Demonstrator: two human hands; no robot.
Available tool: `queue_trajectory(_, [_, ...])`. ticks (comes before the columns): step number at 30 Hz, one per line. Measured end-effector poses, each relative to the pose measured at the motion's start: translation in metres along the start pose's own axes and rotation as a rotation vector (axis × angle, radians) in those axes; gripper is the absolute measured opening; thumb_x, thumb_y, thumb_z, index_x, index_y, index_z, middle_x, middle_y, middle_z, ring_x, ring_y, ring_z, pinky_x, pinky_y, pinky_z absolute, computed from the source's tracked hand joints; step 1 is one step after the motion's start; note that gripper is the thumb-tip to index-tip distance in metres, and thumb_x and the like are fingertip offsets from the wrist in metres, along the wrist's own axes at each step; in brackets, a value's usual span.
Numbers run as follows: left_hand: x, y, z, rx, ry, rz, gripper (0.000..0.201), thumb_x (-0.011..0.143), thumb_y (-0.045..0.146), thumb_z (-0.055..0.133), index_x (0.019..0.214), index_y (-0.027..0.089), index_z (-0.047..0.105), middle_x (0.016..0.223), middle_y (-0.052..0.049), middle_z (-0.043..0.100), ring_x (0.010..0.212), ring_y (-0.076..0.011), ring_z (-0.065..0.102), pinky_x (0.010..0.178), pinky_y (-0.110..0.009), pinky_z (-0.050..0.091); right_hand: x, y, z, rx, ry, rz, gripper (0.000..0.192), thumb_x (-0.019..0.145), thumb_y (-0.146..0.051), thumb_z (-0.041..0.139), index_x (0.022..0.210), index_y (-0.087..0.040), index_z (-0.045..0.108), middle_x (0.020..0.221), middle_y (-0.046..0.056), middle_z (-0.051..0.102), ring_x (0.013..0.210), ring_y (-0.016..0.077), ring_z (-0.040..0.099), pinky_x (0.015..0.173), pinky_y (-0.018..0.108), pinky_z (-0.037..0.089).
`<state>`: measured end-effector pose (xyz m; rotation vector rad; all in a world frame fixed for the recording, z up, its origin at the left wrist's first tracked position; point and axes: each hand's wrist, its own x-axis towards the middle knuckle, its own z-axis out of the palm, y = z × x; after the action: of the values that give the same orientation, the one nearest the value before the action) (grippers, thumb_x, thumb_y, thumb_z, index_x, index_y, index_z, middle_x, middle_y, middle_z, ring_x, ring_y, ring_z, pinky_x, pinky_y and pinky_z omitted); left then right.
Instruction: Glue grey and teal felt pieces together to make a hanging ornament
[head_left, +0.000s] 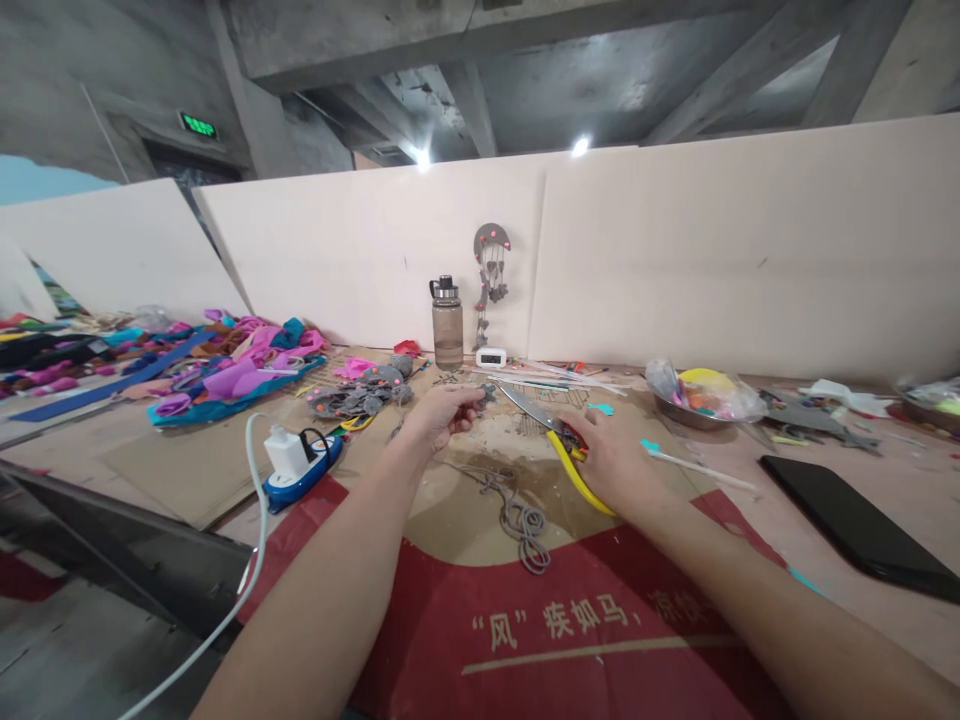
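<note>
The left hand (442,412) is pinching a small grey piece (487,393) above the desk (862,470). The right hand (611,455) is gripping yellow-handled scissors (551,430), blades pointing at the piece. Grey cord (521,510) is lying just below both hands.

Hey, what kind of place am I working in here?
Probably a makeshift craft workshop in a bare concrete building: coloured felt scraps heaped on the table, yellow-handled scissors in your right hand, and a felt mobile on the partition.
</note>
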<state>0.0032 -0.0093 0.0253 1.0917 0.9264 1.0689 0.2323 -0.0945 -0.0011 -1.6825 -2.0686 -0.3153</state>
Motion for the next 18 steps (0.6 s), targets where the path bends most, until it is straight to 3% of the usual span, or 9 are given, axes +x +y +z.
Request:
queue_trajectory(6, [-0.0005,0.0,0.0005,0.006,-0.045,0.004,0.02,0.068,0.02,0.07,0.059,0.011,0.054,0.052,0.001,0.05,0.037,-0.0011,0.036,0.033,-0.013,0.017,-0.0016,-0.0064,-0.0097,-0.139,-0.022,-0.017,0.038,0.084,-0.019,0.048,0.121,-0.029,0.054,0.1,0.006,0.058,0.086,0.0198,0.055,0.06,0.026,0.03])
queue_trajectory(18, [-0.0035,0.0008,0.0027,0.055,-0.087,0.044,0.018,0.069,0.018,0.066,0.062,0.012,0.05,0.052,0.003,0.049,0.037,-0.0004,0.034,0.033,-0.013,0.015,-0.001,0.0011,-0.0047,-0.234,-0.007,-0.063,0.037,0.084,-0.015,0.047,0.118,-0.026,0.053,0.102,0.007,0.058,0.088,0.0202,0.056,0.065,0.027,0.032])
